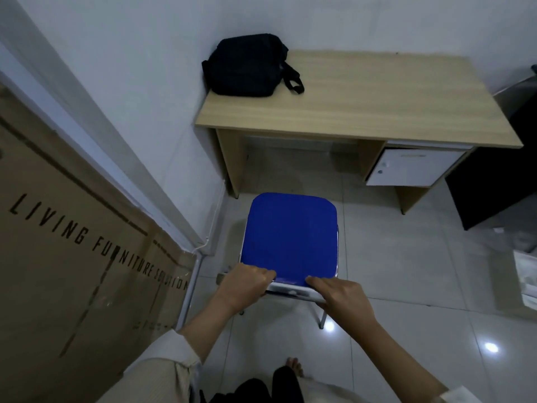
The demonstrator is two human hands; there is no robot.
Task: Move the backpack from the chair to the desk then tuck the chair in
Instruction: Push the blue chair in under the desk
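Our left hand (247, 282) and right hand (343, 295) both grip the near edge of the blue chair (290, 237). Far ahead, the backpack (247, 66) sits on the desk (377, 100).

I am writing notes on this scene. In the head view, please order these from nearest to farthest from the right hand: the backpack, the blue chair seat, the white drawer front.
Measured from the right hand:
1. Blue chair seat, just ahead; the fingers rest at its near edge.
2. White drawer front, ahead to the right, under the desk.
3. Black backpack, farthest, on the desk's far left corner.
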